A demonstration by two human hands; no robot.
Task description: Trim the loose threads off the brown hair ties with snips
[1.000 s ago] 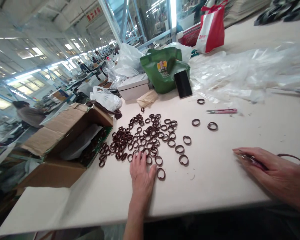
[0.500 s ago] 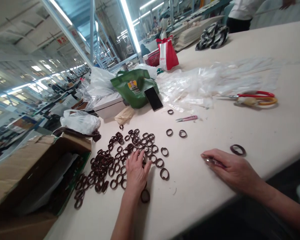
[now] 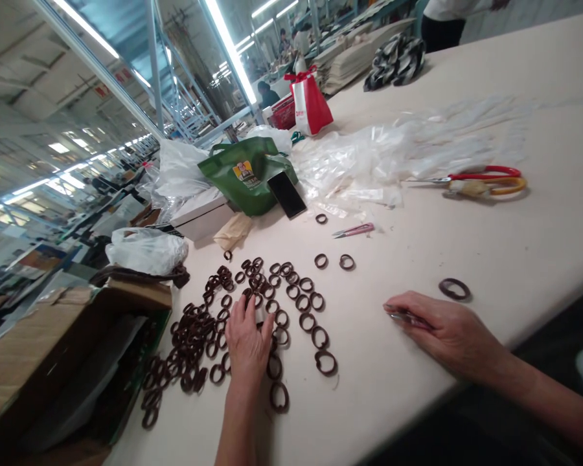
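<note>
My left hand lies flat, fingers spread, on a scatter of several dark brown rings on the pale table. My right hand rests on the table to the right, fingers closed round a small metal tool whose tip sticks out to the left. One lone brown ring lies just beyond my right hand near the table edge. Two more rings sit apart beyond the pile.
Pink snips and red-handled scissors lie farther back, near crumpled clear plastic. A phone leans on a green bag. A white box, red bag and an open cardboard box at the left.
The view swung right and up. My left hand slid back a little over the rings, with more rings now lying in front of and beside it. My right hand stayed put with its tool.
</note>
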